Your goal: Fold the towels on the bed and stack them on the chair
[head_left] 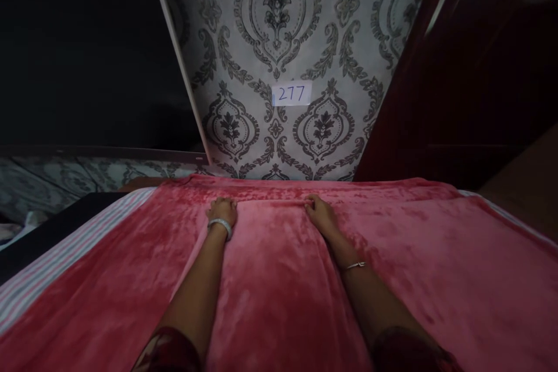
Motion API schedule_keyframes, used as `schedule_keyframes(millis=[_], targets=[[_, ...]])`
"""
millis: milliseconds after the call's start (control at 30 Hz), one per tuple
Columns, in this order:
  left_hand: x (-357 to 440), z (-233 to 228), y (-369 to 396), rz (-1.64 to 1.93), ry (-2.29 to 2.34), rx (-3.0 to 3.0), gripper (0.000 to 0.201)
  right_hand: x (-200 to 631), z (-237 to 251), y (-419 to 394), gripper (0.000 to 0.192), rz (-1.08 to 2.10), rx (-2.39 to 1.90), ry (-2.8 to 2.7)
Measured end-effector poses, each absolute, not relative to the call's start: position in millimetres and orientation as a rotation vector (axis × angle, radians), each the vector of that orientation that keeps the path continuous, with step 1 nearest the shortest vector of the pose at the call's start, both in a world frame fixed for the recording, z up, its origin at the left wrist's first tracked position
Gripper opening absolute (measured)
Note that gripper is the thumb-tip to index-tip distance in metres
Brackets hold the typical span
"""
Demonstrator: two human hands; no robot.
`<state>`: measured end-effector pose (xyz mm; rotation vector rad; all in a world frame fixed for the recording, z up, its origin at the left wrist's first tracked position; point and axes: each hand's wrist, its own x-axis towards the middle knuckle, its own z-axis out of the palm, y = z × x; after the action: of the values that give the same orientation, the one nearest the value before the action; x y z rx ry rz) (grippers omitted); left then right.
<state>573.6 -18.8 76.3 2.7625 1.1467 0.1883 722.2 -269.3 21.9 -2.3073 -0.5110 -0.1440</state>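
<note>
A plush red-pink blanket (279, 279) lies spread before me, with a long folded strip running up its middle. At the strip's far left corner, my left hand (223, 212) has its fingers curled onto the blanket's edge; a pale bracelet circles that wrist. My right hand (321, 215) pinches the far right corner of the same strip between thumb and fingers. Between the two hands the edge runs nearly straight. Parts of the fingertips are hidden in the fabric.
Under the blanket shows a striped cloth (87, 244). A patterned wall (279, 139) with a paper marked 277 (291, 93) stands behind. On the left is a large dark screen (96, 58); on the right, a dark red glossy panel (436, 99).
</note>
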Motion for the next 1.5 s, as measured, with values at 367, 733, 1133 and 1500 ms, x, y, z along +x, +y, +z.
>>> schedule_keyframes(millis=[367, 733, 1133, 1500], targets=[[570.1, 74.2, -13.6, 0.263, 1.237, 2.704, 0.044, 723.3, 22.0, -270.5, 0.025, -0.107, -2.378, -0.503], [563.5, 89.7, -17.7, 0.263, 1.281, 2.611, 0.044, 705.8, 65.7, -278.2, 0.041, -0.039, -2.479, -0.579], [540.3, 85.7, -49.3, 0.121, 0.919, 2.837, 0.061, 632.9, 61.6, -247.3, 0.060, -0.027, -2.639, -0.888], [537.7, 60.0, -39.9, 0.063, 0.906, 2.845, 0.067, 633.3, 45.7, -253.4, 0.060, -0.037, -2.702, -0.863]])
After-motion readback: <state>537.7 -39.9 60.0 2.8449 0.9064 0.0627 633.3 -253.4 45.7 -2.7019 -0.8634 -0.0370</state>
